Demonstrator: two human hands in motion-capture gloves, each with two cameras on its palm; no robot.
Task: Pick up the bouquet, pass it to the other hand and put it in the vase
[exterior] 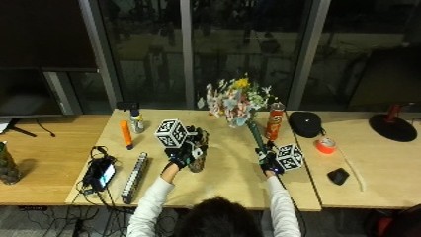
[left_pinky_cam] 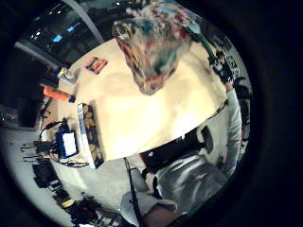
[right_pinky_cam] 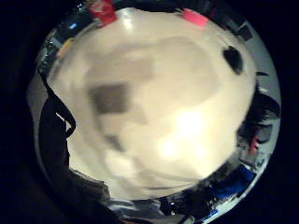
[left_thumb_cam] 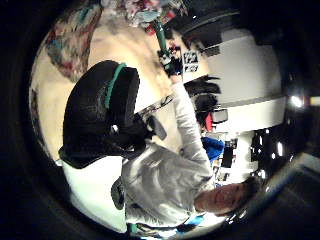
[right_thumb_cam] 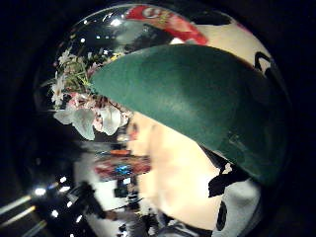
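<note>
Right hand [exterior: 268,159] gripped the lower end of the bouquet [exterior: 238,104] stem, fingers wrapped round the green wrap; flowers stood tilted up and away, heads above the far table edge, off the table [exterior: 230,173]. Right thumb-side palm view was mostly filled by the green stem [right_thumb_cam: 197,103], blossoms beyond it. Left hand [exterior: 179,154] was at the vase [exterior: 197,153], which stood upright on the table just beside it; couldn't tell whether the fingers wrapped round the vase or only touched it. Left little-finger palm view showed the patterned vase [left_pinky_cam: 151,47] close to the palm. Farther back: red can [exterior: 273,121] just right of the bouquet, orange tube [exterior: 125,134] and small bottle [exterior: 137,122] at the far left.
</note>
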